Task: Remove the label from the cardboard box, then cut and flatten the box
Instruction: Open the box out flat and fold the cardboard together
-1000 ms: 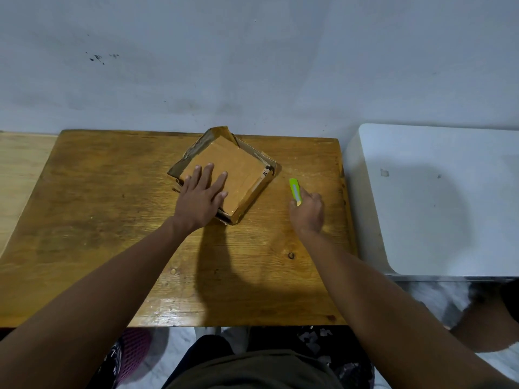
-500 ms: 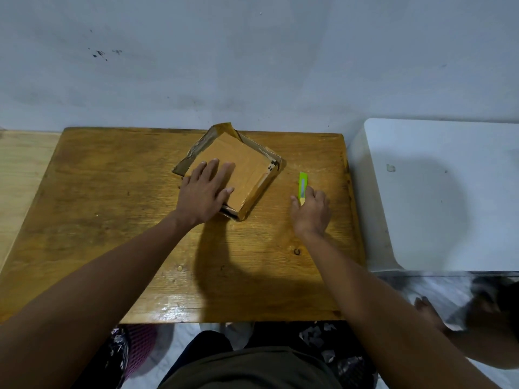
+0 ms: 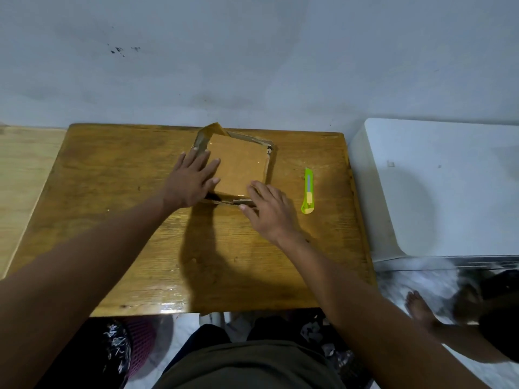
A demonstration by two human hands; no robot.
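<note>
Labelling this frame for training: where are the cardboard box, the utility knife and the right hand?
cardboard box (image 3: 238, 161), head view, flat top panel.
utility knife (image 3: 308, 189), head view, green handle.
right hand (image 3: 269, 213), head view, back of hand.

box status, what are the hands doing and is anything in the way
Left hand flat on box, right hand at its near edge, both open. Box lying low on table. Green cutter lies apart on the right. Nothing blocking.

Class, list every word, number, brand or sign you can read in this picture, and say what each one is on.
None can be read.
Cardboard box: small dark marks at its far right corner, too blurred to read.
Green utility knife: no visible lettering.
Wall: dark specks only, not writing.
</note>
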